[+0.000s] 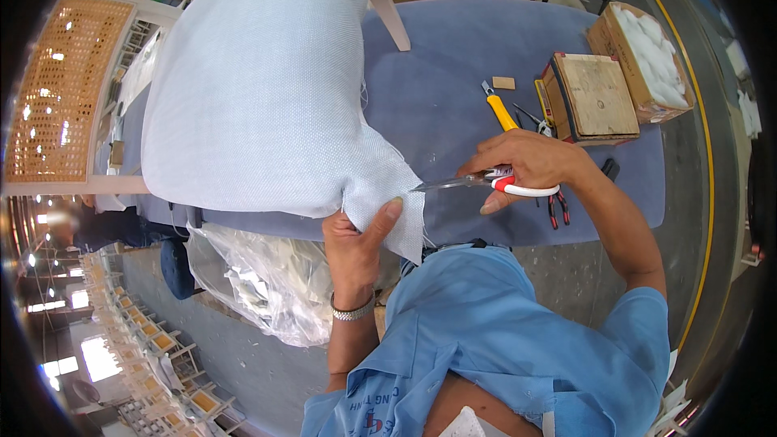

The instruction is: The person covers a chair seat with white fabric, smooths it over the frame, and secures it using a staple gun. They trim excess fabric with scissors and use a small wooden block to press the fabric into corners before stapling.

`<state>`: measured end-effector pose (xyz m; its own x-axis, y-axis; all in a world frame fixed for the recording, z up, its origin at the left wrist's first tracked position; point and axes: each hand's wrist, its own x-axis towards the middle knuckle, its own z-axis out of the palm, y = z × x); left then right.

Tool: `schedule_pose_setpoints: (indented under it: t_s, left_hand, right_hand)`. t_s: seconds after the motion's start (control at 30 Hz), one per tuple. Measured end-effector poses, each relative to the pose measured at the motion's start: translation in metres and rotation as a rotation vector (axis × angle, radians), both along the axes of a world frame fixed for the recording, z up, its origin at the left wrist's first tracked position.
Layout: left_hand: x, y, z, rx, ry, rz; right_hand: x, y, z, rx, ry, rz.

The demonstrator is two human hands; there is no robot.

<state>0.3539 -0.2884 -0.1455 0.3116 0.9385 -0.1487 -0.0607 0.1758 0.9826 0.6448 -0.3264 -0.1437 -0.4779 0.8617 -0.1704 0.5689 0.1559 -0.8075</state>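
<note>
A white-framed chair with a woven cane back (69,89) lies on the table, its seat covered in pale woven fabric (259,81). A loose flap of that fabric hangs from the seat's near right corner. My left hand (356,247) pinches the flap, thumb on top and fingers curled beneath. My right hand (526,162) grips scissors (453,183) with red and white handles. Their blades point left, with the tips at the flap's right edge. Whether the blades are closed on the cloth, I cannot tell. Frayed threads stick out along the fabric's edge.
Right of the chair, the blue padded table (453,40) bears a yellow utility knife (500,112), pliers (544,125), red-handled nippers (558,210) and a wood-topped box (599,97). A carton of white wadding (647,48) stands beyond. Below lies a clear plastic bag (267,283).
</note>
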Motion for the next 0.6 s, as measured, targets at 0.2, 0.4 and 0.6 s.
schedule_pose_setpoints:
  t_s: [0.2,0.4,0.6]
  left_hand:
    - [-0.004,0.002,-0.004,0.007,0.043,-0.017]
    - [-0.001,0.002,-0.002,0.039,0.073,-0.021]
    - [-0.003,0.003,-0.004,0.001,0.113,-0.067]
  right_hand:
    - [-0.004,0.0,-0.003,0.015,0.037,-0.01]
    - [-0.016,0.009,-0.002,0.067,0.046,0.029]
    - [-0.02,0.007,-0.006,0.198,0.044,0.003]
